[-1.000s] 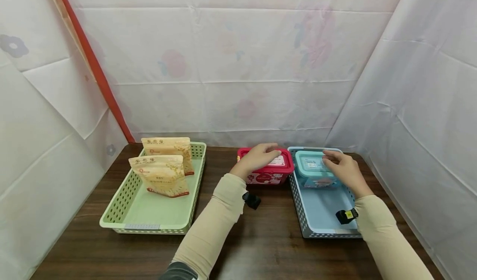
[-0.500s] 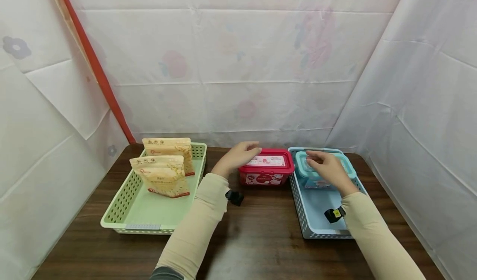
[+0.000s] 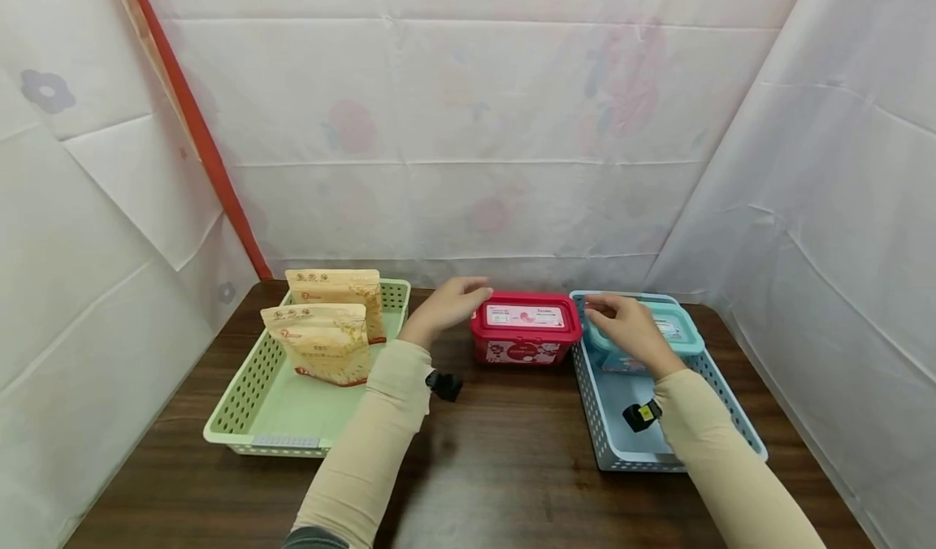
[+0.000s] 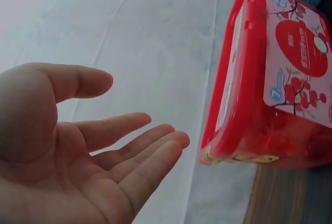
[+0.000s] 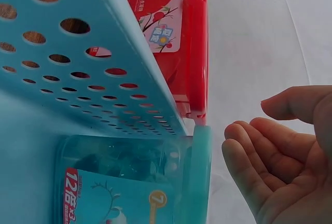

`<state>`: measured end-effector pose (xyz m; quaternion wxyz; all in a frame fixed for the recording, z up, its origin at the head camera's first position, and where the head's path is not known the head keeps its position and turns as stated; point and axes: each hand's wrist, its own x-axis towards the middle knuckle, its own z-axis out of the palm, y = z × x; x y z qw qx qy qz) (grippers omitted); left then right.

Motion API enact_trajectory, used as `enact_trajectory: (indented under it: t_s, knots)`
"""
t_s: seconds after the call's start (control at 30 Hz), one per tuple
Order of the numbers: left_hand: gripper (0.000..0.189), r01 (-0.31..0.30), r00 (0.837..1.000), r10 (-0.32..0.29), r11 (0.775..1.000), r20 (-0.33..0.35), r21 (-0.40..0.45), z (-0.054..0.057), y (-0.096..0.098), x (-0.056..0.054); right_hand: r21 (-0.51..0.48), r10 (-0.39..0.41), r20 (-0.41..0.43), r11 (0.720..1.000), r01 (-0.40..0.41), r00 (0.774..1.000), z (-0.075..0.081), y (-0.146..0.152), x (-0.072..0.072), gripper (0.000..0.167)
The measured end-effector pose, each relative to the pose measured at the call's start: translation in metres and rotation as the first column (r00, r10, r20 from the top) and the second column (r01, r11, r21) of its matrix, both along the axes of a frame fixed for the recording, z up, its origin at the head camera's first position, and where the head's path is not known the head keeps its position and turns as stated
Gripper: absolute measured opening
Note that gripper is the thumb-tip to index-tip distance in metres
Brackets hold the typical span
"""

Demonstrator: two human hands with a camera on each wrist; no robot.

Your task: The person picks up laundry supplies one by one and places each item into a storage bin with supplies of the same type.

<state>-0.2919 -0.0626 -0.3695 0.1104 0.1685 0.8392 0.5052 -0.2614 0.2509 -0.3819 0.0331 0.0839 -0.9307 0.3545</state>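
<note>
A red lidded plastic box (image 3: 525, 328) with a white label stands on the table beside the blue basket (image 3: 601, 435). My left hand (image 3: 448, 309) hovers at its left end, fingers apart and holding nothing; the left wrist view shows a gap between the fingers and the red box (image 4: 249, 79). Inside the blue basket, at the back, sits a teal lidded box (image 3: 676, 330). Above its left part is my right hand (image 3: 627, 330), partly hiding it. In the right wrist view the loosely bent fingers stay apart from the teal box (image 5: 124, 182) and grip nothing.
At the left a green basket (image 3: 252, 403) holds two upright yellow pouches, the front pouch (image 3: 325, 342) and the rear pouch (image 3: 344, 289). The dark wooden table (image 3: 512, 468) runs along the front. White sheets (image 3: 468, 127) enclose the back and sides.
My left hand has moved left, from over the red box to its left end. My right hand has shifted left across the teal box. The boxes and baskets stay in place.
</note>
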Motion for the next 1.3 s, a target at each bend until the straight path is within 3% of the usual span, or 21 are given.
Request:
enact_trajectory:
  t_s: [0.37,0.57,0.87,1.3]
  knots:
    - [0.052,-0.056,0.998,0.056,0.998,0.006,-0.011,0.001,-0.008,0.002,0.035,0.003,0.019,0.999,-0.004,1.0,-0.003,-0.007,-0.007,0.042]
    - [0.053,-0.085,0.996,0.085,0.996,-0.007,-0.024,-0.003,-0.01,-0.001,0.074,0.008,0.015,0.997,-0.009,1.0,-0.002,-0.012,-0.009,0.042]
    - [0.052,-0.108,0.994,0.11,0.993,0.027,-0.049,-0.007,-0.008,0.0,0.086,0.006,0.04,0.996,-0.01,0.999,0.0,-0.02,-0.01,0.042]
    - [0.048,-0.162,0.986,0.154,0.975,-0.063,-0.151,-0.023,0.001,-0.009,0.073,0.047,0.042,0.996,-0.05,0.998,-0.002,-0.021,-0.009,0.045]
